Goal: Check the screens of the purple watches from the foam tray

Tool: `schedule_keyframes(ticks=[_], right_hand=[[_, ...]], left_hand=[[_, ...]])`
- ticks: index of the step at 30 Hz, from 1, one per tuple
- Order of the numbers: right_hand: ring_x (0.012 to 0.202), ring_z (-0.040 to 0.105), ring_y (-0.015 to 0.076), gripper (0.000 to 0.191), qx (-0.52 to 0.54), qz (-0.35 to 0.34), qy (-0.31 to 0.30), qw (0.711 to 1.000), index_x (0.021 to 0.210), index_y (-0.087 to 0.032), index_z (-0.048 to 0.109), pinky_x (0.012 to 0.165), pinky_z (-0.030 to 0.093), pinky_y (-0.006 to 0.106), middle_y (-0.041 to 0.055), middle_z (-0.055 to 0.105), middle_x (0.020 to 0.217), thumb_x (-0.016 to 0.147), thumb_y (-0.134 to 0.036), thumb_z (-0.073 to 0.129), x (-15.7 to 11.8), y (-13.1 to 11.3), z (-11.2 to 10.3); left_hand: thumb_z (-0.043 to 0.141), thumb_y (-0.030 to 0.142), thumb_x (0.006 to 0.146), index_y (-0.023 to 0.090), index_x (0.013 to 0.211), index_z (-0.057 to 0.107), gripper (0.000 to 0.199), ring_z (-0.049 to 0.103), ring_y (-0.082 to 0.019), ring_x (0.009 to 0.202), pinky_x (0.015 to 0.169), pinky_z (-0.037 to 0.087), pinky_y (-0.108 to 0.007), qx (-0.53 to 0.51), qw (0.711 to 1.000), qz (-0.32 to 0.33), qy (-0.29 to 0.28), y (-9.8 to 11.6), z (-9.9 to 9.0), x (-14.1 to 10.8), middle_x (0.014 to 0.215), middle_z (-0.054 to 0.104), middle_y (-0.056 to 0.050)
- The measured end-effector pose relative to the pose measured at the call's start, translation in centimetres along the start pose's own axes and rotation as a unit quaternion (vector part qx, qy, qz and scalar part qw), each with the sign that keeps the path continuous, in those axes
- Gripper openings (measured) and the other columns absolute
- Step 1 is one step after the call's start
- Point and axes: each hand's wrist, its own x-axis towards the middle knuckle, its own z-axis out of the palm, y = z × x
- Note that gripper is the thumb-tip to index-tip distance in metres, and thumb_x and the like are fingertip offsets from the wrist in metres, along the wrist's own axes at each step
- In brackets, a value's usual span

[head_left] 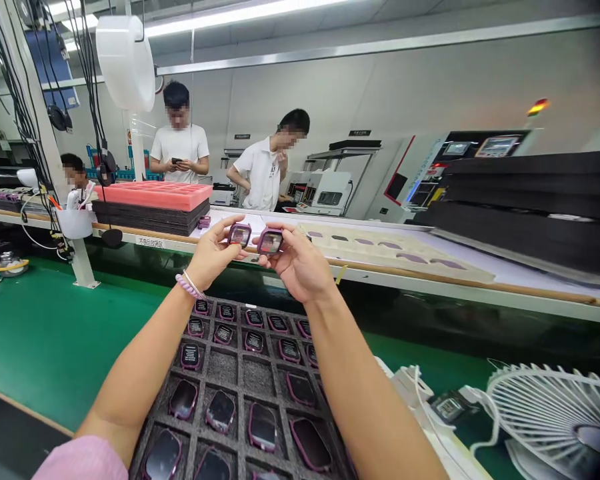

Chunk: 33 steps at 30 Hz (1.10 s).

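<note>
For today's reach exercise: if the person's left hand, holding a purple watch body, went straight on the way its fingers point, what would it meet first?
Probably the second watch body in the right hand; the left hand points rightward at it, though depth is unclear.

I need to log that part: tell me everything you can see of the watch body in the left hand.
The watch body is a small rounded-rectangle case with a purple, plastic-looking rim around a dark glossy screen that reflects light. No strap shows. The left hand pinches it by its edges at the fingertips, raised above the foam tray, screen toward the camera and slightly tilted. It sits close beside the matching one in the right hand; whether they touch is unclear.
</note>
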Motion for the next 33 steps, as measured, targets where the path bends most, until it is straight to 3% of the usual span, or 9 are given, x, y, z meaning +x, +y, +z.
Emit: schedule_keyframes(ticks=[3,10,19,33], right_hand=[[0.061,0.062,0.0176,0.041,0.001,0.023,-0.005,1.000,0.107,-0.022,0.061,0.056,0.049,0.028,0.0025,0.066,0.082,0.079,-0.048,0.077,-0.2,0.7,-0.7],[0.070,0.065,0.0172,0.056,-0.031,0.029,-0.003,0.999,0.116,-0.023,0.057,0.065,0.052,0.027,0.0000,0.067,0.088,0.066,-0.025,0.082,-1.0,0.8,-1.1],[0.074,0.065,0.0202,0.059,-0.056,0.008,-0.002,0.998,0.119,-0.025,0.054,0.068,0.053,0.032,0.0005,0.065,0.090,0.066,-0.026,0.080,-1.6,-0.2,-0.5],[0.074,0.064,0.0185,0.056,-0.066,-0.018,0.032,0.997,0.116,-0.025,0.054,0.069,0.056,0.031,0.0026,0.066,0.097,0.065,-0.022,0.077,-1.5,-0.8,-2.1]], left_hand=[[0.063,0.010,0.066,0.018,0.127,0.055,0.062,0.065,-0.010,0.068,0.068,0.057,-0.021,0.006,1.000,0.013,0.013,-0.8,-0.3,0.1,0.092,0.061,-0.001],[0.065,0.012,0.065,0.019,0.127,0.054,0.063,0.062,-0.009,0.067,0.067,0.056,-0.021,0.024,0.999,0.022,0.012,-1.3,-0.4,0.0,0.092,0.060,-0.001],[0.068,0.014,0.064,0.019,0.128,0.053,0.066,0.065,-0.011,0.068,0.068,0.057,-0.022,0.022,0.999,0.015,0.034,-0.6,-0.4,-0.4,0.091,0.061,-0.001],[0.071,0.013,0.063,0.018,0.129,0.053,0.069,0.066,-0.012,0.067,0.066,0.058,-0.022,0.025,0.997,0.033,0.062,-0.2,-1.5,0.0,0.089,0.063,-0.001]])
